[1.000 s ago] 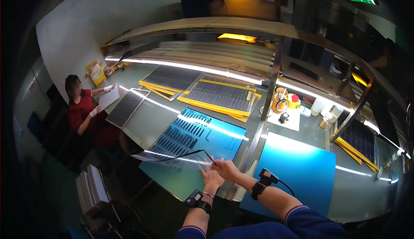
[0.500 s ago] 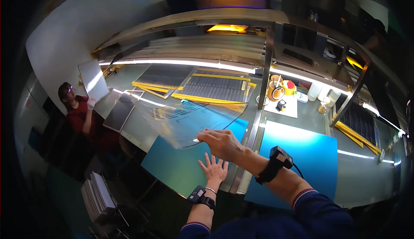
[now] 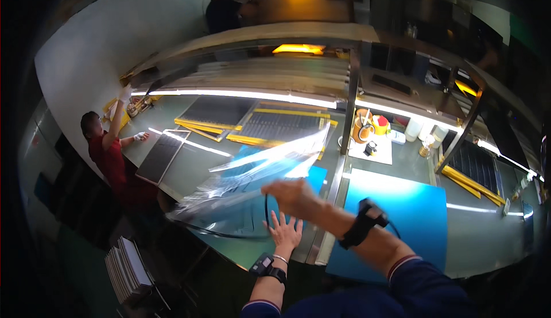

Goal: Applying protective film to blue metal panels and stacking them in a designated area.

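Note:
A large clear plastic film (image 3: 275, 160) with dark printed marks hangs bent and smeared by motion, bright with reflected light. Its near edge is pinched in the closed fingers of my right hand (image 3: 291, 197), which is raised above the bench and blurred. Just below it, my left hand (image 3: 286, 233) lies with fingers spread, palm down, over a blue-green sheet (image 3: 317, 181). The film's dark edge passes by the left fingertips; whether they touch it, I cannot tell. Much of the blue-green sheet shows only through the film.
A second blue sheet (image 3: 396, 220) lies to the right, past a metal post (image 3: 351, 88). Yellow-edged dark films (image 3: 281, 124) lie at the back. Tape rolls (image 3: 379, 124) and bottles stand under the lit shelf. A co-worker in red (image 3: 115, 160) stands at the left.
The film has swung down and left, its lower edge now reaching past my left hand. My right hand keeps its hold; the left has barely moved. The co-worker in red has raised an arm.

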The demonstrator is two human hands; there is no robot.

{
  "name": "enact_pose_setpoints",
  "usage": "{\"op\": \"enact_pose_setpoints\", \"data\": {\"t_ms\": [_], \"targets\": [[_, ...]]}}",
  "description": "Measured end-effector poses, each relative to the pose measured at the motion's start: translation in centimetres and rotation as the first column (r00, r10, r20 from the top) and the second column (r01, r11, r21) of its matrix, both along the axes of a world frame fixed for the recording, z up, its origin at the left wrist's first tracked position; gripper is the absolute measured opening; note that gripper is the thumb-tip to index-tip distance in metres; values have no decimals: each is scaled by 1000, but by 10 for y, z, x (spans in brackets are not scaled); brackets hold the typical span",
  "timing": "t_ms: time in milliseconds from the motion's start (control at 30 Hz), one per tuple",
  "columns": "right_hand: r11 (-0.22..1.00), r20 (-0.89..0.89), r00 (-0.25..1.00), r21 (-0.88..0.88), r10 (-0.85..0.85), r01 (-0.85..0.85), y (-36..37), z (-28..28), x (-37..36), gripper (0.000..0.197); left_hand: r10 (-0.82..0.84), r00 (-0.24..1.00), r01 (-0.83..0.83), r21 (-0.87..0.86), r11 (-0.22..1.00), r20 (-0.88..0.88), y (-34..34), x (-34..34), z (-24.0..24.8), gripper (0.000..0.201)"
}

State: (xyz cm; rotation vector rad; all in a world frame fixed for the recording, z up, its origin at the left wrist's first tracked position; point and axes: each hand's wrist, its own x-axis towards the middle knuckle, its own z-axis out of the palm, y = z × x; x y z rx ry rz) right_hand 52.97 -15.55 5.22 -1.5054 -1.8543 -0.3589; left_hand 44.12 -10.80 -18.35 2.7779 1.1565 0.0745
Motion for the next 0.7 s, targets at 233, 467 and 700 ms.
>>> {"op": "enact_pose_setpoints", "data": {"t_ms": [233,467,700], "targets": [[976,152,986,198,67,-97,-89,54,9,36,39,997,-43,60,997,66,8,0,4,55],[997,17,1000,-78,-19,20,-184,-30,-40,30,-47,676,697,-618,365,735,-42,-61,-30,54],[961,-207,978,-271,5,-62,-218,-140,-97,23,698,715,625,-470,-623,26,-83,-217,80,85]]}}
